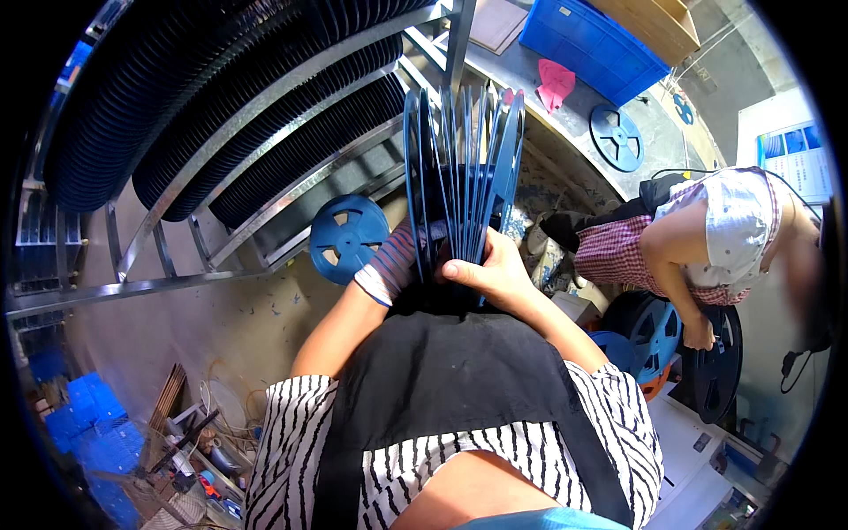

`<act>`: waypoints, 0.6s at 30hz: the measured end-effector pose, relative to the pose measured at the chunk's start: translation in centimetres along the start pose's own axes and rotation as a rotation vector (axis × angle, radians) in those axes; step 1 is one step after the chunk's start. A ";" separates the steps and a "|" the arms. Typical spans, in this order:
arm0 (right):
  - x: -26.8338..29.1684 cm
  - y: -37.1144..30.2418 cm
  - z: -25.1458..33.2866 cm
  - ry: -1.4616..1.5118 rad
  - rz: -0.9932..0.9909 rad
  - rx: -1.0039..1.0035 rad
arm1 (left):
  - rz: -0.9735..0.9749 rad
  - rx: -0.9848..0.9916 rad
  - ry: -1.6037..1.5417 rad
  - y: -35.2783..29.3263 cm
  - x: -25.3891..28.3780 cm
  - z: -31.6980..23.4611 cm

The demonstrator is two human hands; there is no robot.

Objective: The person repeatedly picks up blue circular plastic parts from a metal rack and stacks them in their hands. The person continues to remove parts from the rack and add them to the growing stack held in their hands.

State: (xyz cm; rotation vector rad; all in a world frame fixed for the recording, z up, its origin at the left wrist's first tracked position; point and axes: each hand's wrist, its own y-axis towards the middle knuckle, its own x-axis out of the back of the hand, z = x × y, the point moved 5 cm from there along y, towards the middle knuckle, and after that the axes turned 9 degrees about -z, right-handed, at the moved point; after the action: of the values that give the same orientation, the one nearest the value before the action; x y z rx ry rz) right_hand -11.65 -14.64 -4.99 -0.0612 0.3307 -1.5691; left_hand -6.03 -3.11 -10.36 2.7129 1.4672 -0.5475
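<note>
Upright in front of my apron is a stack of thin blue reels (468, 168), seen edge-on and fanned apart at the far end. My left hand (395, 263), in a striped glove or sleeve that leaves the wrist bare, presses on the stack's left side; its fingers are largely hidden behind the reels. On the right side, my bare right hand (496, 272) grips the stack, its thumb lying across the near edges. One more blue reel (348, 237) with cut-out windows lies or leans low beside the rack, left of my hands.
A metal rack (256, 124) packed with rows of black discs fills the upper left. The bench (570, 141) bears a blue crate (587, 44), a pink cloth (555, 84) and a blue reel (617, 139). At right, a co-worker (689, 230) bends over, one hand on a black reel (714, 380).
</note>
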 end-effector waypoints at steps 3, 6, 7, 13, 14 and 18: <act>0.8 0.1 -0.4 0.036 -0.010 -0.006 | -0.134 -0.116 0.133 -0.5 1.2 2.8; 2.1 -0.1 0.2 0.228 -0.048 -0.087 | -0.268 0.153 -0.432 -1.9 -0.3 -3.0; 2.7 -0.4 0.5 0.311 -0.121 -0.097 | -0.281 0.201 -0.347 -2.7 0.5 -3.8; 7.7 0.9 -0.5 0.390 -0.274 0.035 | -0.072 -0.037 -0.806 -5.1 5.1 -4.5; 8.1 1.2 -0.9 0.412 -0.270 0.043 | -0.043 -0.081 -0.857 -5.4 5.3 -4.5; 9.4 2.3 -1.6 0.484 -0.265 0.009 | -0.193 -0.272 -0.989 -6.4 5.5 -4.2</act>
State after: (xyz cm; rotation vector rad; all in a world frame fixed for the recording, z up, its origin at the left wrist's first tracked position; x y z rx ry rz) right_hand -10.16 -23.62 -8.65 0.2980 0.7171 -1.8404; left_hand -7.23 5.63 -7.06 1.6397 1.3305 -1.3143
